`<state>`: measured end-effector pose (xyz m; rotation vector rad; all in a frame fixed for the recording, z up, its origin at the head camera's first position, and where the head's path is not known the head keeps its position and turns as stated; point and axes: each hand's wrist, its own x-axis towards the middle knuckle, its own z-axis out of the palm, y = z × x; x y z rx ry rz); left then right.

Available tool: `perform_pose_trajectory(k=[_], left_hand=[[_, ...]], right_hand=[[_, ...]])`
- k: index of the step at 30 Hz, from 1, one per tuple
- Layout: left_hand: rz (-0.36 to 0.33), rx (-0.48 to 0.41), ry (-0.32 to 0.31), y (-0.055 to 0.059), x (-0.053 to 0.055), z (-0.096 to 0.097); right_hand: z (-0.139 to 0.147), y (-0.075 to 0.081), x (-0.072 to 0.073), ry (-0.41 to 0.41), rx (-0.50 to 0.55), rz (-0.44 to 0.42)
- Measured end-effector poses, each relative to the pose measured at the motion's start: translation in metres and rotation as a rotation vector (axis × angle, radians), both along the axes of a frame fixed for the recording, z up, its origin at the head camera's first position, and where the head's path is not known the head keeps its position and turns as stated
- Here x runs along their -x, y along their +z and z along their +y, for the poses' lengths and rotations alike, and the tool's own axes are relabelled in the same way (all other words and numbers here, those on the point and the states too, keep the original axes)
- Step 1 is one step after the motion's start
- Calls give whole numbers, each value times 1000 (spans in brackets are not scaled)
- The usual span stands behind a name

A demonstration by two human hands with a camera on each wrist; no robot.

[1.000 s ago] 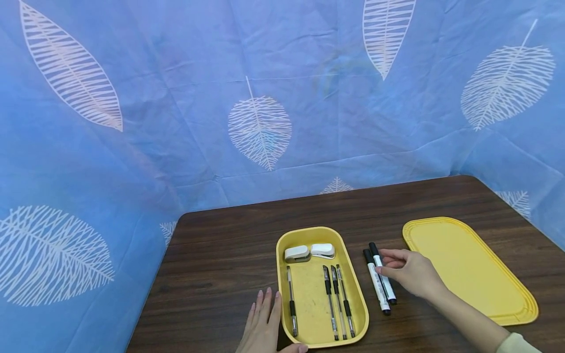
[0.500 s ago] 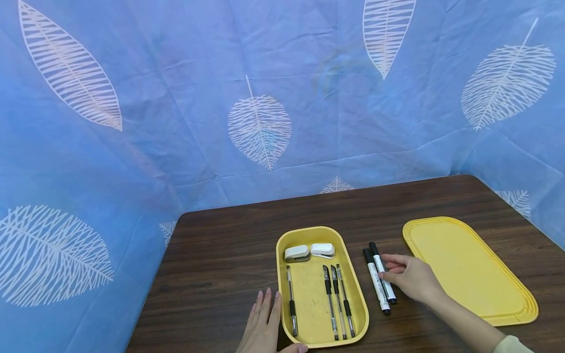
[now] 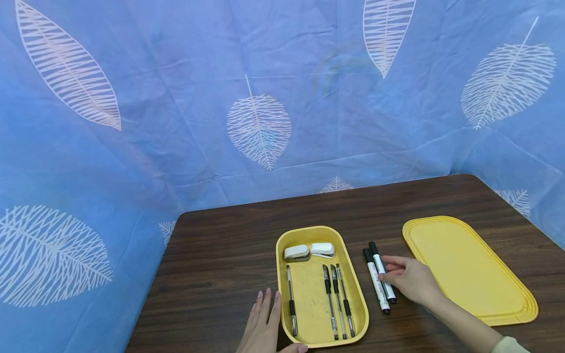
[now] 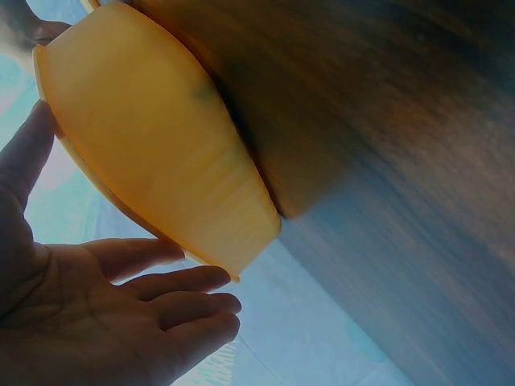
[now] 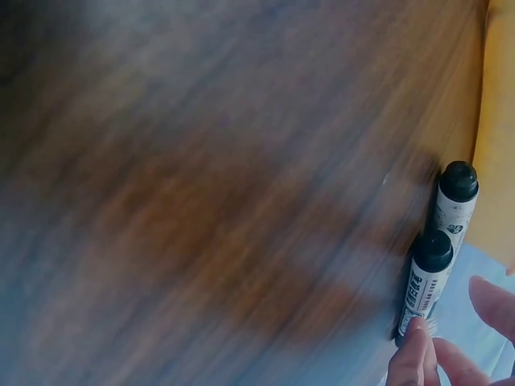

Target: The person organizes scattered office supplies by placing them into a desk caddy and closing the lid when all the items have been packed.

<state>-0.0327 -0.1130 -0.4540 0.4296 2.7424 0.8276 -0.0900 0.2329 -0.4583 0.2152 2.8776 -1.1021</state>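
Note:
My left hand point(image 3: 261, 326) lies along the near left side of a yellow tray point(image 3: 359, 294), fingers extended and thumb at the front rim. In the left wrist view those fingertips meet the tray's edge point(image 4: 105, 189). To the tray's right, two white markers with black caps lie side by side on the table. My right hand point(image 3: 412, 279) is at the right marker point(image 3: 388, 287), a fingertip against it and the thumb standing apart in the right wrist view. The left marker point(image 3: 376, 283) lies between it and the tray.
Inside the tray, two white mini staplers point(image 3: 296, 252) sit at the far end. One gel pen point(image 3: 291, 301) lies along the left wall, several gel pens point(image 3: 336, 301) on the right. A flat yellow lid point(image 3: 468, 269) rests on the dark wood table point(image 3: 212, 274), right of my right hand.
My right hand has shifted slightly to the right, its thumb drawing back across the right marker. Both markers, the tray and my left hand keep their places.

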Motion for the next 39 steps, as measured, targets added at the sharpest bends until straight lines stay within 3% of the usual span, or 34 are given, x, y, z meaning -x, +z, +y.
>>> perform_pose_trajectory(k=[10, 39], left_hand=[[-9, 1, 7, 1, 0, 0], [4, -10, 3, 1, -2, 0]], right_hand=[[0, -3, 3, -17, 5, -30], [-1, -13, 2, -25, -59, 2]])
